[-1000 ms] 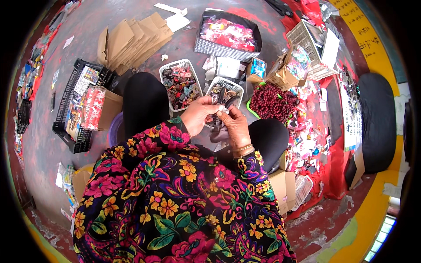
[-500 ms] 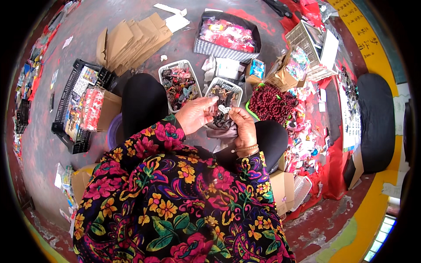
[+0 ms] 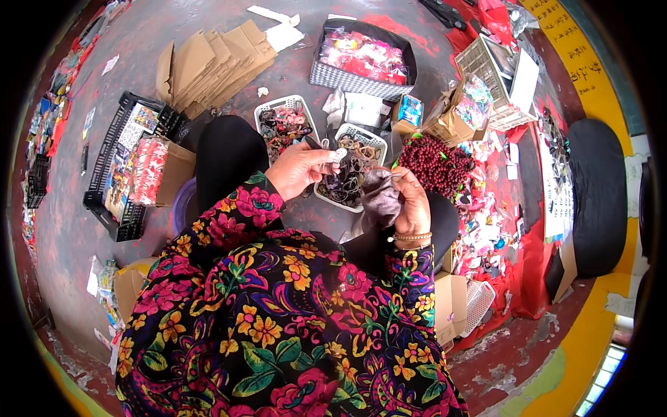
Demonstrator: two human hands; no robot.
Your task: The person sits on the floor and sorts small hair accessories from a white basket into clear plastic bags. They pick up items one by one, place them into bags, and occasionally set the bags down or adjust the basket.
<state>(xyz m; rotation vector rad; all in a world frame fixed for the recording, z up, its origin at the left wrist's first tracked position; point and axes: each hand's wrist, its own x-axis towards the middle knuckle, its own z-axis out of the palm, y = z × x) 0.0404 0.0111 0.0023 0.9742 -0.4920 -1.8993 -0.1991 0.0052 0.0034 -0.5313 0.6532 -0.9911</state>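
Note:
My left hand (image 3: 297, 172) is closed, its thumb and fingers pinching a small white heart-shaped charm (image 3: 338, 155), with a dark strip at the fingertips. What the charm is fixed to is mostly hidden. In my closed right hand (image 3: 414, 206), a greyish-mauve piece of cloth (image 3: 381, 199) is bunched and hangs down toward my knee. Between and beyond the hands stands a white plastic basket (image 3: 381, 147) of dark and brown hair ties (image 3: 344, 182). A second white basket (image 3: 311, 115), further left, holds pink, red and dark hair accessories (image 3: 283, 126).
Dark red beads (image 3: 434, 167) are heaped to the right, by an open carton (image 3: 448, 125). Straight ahead is a checkered bin (image 3: 361, 78) of pink packets. A black crate (image 3: 114, 187) and folded cardboard (image 3: 212, 66) lie left. Loose goods cover red sheeting at right.
My hands have drawn apart. The heart charm, earlier between both hands, is now in my left hand, while my right hand has moved right and lifted the mauve cloth.

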